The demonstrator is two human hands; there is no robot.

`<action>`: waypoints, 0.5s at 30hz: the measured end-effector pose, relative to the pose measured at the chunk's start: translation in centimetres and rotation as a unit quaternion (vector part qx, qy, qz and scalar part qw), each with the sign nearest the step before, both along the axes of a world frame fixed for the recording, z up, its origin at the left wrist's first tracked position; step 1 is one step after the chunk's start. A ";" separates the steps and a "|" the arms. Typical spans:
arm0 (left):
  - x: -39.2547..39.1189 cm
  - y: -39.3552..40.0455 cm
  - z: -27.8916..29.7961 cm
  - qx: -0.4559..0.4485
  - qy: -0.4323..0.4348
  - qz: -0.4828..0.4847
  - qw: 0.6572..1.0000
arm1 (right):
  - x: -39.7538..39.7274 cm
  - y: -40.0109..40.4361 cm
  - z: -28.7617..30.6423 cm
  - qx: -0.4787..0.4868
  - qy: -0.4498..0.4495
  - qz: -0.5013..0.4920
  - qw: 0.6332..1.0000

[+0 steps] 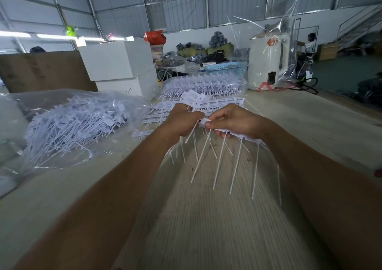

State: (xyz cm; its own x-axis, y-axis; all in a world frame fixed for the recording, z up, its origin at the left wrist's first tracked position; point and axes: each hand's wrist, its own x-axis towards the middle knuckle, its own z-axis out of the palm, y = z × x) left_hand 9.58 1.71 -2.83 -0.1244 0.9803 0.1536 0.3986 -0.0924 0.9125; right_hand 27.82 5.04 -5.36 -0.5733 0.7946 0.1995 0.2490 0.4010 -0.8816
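Both hands meet just above centre, over a pale wood-grain table (pixel 206 228). The left hand (pixel 184 121) has a closed grip, fingers curled round a bundle of loose ties (pixel 193 99); their white tags fan out at 12 o'clock from the fist, and their thin tails hang toward 6 o'clock. The right hand (pixel 233 121) pinches the near end of a strip of joined ties (pixel 240 145) between thumb and fingers, its grip closed on the white band. The strip runs toward 4 o'clock beneath the wrist, with its tails dangling in a row clear of the table. The two hands nearly touch at the fingertips.

At 9 o'clock from the hands lies a clear bag (pixel 72 125) heaped with white ties. Flat strips (pixel 161 114) lie on the table just behind the left hand. At 12 o'clock a second heap (pixel 202 83) sits in clear plastic. White boxes (pixel 117 63) stand at 11 o'clock, a blue basket (pixel 227 66) is beyond the far heap, and a white appliance (pixel 268 63) under clear film stands at 1 o'clock.
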 end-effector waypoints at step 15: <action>-1.0 -0.6 1.1 -0.100 -0.009 -0.145 0.984 | -0.6 0.0 1.3 0.128 -0.027 -0.041 0.991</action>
State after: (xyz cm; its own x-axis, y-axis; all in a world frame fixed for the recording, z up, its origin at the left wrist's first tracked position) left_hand 8.58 1.10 -1.69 0.1636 0.9855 -0.0461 0.3658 -0.0172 0.9305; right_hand 27.17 5.05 -4.07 -0.5235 0.7670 0.3711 0.3343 0.5855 -0.7385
